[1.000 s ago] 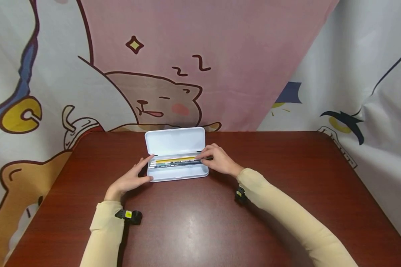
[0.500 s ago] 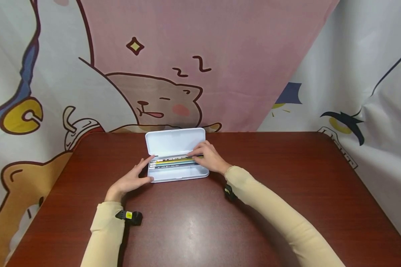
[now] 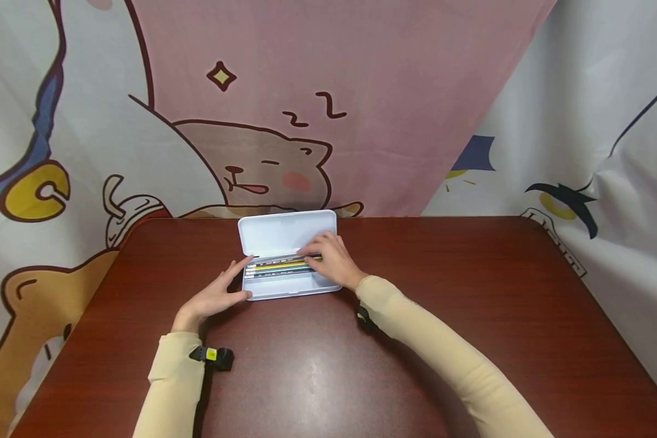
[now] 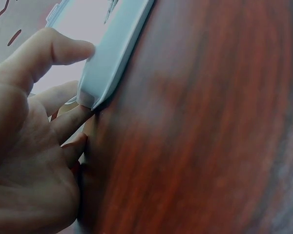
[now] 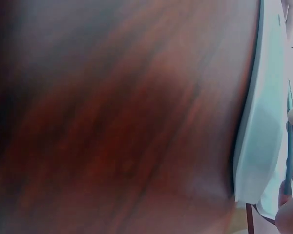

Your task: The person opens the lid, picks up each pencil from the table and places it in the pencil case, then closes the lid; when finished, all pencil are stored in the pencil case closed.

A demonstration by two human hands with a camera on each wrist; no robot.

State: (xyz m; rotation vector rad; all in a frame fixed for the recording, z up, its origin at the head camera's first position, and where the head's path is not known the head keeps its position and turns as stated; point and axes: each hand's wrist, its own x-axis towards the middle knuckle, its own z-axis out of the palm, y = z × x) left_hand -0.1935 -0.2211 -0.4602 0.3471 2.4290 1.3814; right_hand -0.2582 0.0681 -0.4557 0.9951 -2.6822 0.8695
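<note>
A white pencil case (image 3: 285, 287) lies with its lid (image 3: 287, 232) raised at the back of the table. Several pencils (image 3: 276, 267), yellow, teal and dark, lie side by side inside it. My left hand (image 3: 210, 299) holds the case's left end, thumb at the front corner and index finger by the hinge. In the left wrist view that thumb presses the case's rim. Over the case's right half, my right hand (image 3: 333, 258) pinches a pencil; the right wrist view shows the pencil (image 5: 289, 151) between thumb and fingers. This hand covers the pencils' right ends.
The case stands on a dark red-brown wooden table (image 3: 306, 365), close to its back edge. Behind the table hangs a cartoon-printed cloth (image 3: 394, 109). A black strap device (image 3: 213, 356) sits at the left wrist, with another (image 3: 364, 317) at the right.
My right hand has slid left from the case's right end toward its middle, and a dark pencil now lies along the back of the row. The left hand has stayed in place.
</note>
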